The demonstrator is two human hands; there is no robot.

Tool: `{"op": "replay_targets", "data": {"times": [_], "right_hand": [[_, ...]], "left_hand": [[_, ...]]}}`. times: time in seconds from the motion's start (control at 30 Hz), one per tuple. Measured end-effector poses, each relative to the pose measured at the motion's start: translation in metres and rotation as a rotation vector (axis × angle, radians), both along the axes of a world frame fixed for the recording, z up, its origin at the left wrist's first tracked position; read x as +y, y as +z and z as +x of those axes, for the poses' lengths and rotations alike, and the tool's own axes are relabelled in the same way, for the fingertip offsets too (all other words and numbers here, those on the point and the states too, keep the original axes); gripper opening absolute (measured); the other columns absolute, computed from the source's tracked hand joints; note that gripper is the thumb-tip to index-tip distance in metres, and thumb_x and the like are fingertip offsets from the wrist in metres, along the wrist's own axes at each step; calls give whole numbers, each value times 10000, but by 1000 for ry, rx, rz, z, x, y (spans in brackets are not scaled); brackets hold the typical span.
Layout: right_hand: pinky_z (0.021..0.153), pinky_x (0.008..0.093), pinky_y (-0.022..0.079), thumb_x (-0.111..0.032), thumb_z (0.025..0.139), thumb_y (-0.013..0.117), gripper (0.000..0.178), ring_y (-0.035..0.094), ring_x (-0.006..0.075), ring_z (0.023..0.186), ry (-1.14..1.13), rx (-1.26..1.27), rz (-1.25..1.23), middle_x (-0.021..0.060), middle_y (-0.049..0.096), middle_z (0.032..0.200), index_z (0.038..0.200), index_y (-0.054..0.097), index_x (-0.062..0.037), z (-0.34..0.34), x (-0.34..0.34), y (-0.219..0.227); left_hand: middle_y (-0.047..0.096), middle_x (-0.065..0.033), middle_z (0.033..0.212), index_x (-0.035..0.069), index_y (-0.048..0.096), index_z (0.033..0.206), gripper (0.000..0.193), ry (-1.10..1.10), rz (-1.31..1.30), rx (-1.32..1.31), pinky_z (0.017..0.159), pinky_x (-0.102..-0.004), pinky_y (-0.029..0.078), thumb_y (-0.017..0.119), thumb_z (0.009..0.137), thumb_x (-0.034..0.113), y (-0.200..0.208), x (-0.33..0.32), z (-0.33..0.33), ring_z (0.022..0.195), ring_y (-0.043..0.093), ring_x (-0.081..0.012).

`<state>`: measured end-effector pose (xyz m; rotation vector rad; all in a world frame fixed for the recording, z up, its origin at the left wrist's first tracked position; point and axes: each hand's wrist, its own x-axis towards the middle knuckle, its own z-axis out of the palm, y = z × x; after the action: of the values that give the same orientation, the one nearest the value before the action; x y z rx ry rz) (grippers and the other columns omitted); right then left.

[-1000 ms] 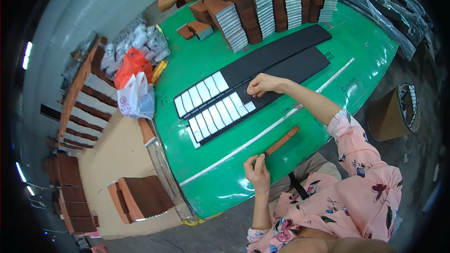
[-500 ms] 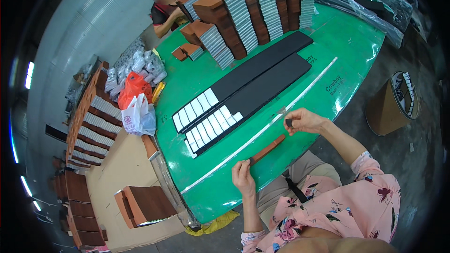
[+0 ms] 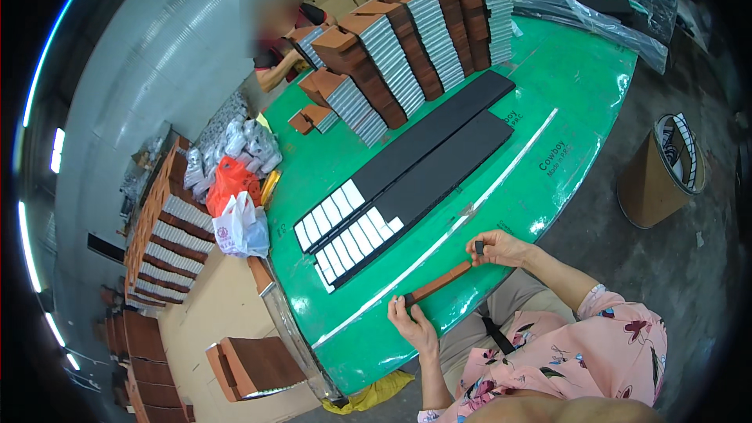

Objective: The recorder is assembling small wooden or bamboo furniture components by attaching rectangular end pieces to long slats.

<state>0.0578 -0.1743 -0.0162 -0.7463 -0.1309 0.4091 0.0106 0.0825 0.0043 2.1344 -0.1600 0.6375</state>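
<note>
My left hand [image 3: 415, 327] is closed on the dark near end of a narrow brown strip [image 3: 440, 282], which slants up to the right over the front edge of the green table. Beside the strip's far end, my right hand [image 3: 503, 249] pinches a small black piece [image 3: 479, 247] between thumb and fingers. Farther in lie two long black boards [image 3: 439, 153], side by side. Rows of white rectangular pieces [image 3: 345, 244] cover their left ends.
Tall stacks of brown and silver pieces [image 3: 407, 59] stand at the table's [image 3: 580, 70] back. Plastic bags [image 3: 243, 223] lie at the left. A brown bin [image 3: 658, 176] stands on the floor to the right. A person [image 3: 282, 39] works across the table.
The view has shifted and tilted slightly. Both hands sit a little lower, closer to me, still holding the strip and the black piece.
</note>
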Motion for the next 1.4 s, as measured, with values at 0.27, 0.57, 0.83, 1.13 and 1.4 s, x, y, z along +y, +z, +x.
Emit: {"op": "replay_targets", "data": {"times": [0.27, 0.57, 0.83, 1.13, 1.4], "right_hand": [[860, 322, 476, -123, 791, 699, 261, 572, 162, 890, 34, 4, -3, 28, 562, 1026, 1007, 586, -31, 3, 1, -2], [850, 305, 474, -287, 762, 739, 366, 567, 140, 883, 22, -28, -59, 11, 572, 993, 995, 586, -50, -12, 0, 7], [813, 288, 468, -111, 832, 634, 175, 557, 131, 863, -77, -56, -177, 29, 576, 935, 978, 586, -28, 4, 9, 5], [819, 271, 471, -211, 796, 712, 266, 562, 110, 849, -9, 18, -126, 5, 583, 939, 991, 608, -62, 3, 5, 7], [739, 277, 495, -149, 753, 733, 272, 580, 104, 827, -112, -50, -590, -11, 613, 886, 984, 631, -48, -9, 13, 52]], "left_hand": [[406, -220, 1214, 24, 412, 1229, 431, 0, 46, -19, 895, -444, 387, 527, 826, -72, -6, 0, 5, 1101, 447, -382], [422, -220, 1228, -26, 429, 1225, 393, 10, -1, 17, 981, -440, 326, 504, 840, -54, -5, -2, -11, 1152, 423, -365], [325, -240, 1310, -14, 436, 1255, 411, 145, 258, 1, 1006, -437, 294, 550, 866, 52, 1, -2, 7, 1213, 347, -386], [407, -129, 1272, 95, 548, 1190, 404, 191, 582, -231, 975, -495, 264, 631, 794, 96, -2, -30, -6, 1194, 364, -296], [536, 8, 1145, 167, 608, 1113, 369, 112, 577, -135, 868, -401, 255, 656, 748, 134, -8, -60, -8, 1082, 442, -206]]}}
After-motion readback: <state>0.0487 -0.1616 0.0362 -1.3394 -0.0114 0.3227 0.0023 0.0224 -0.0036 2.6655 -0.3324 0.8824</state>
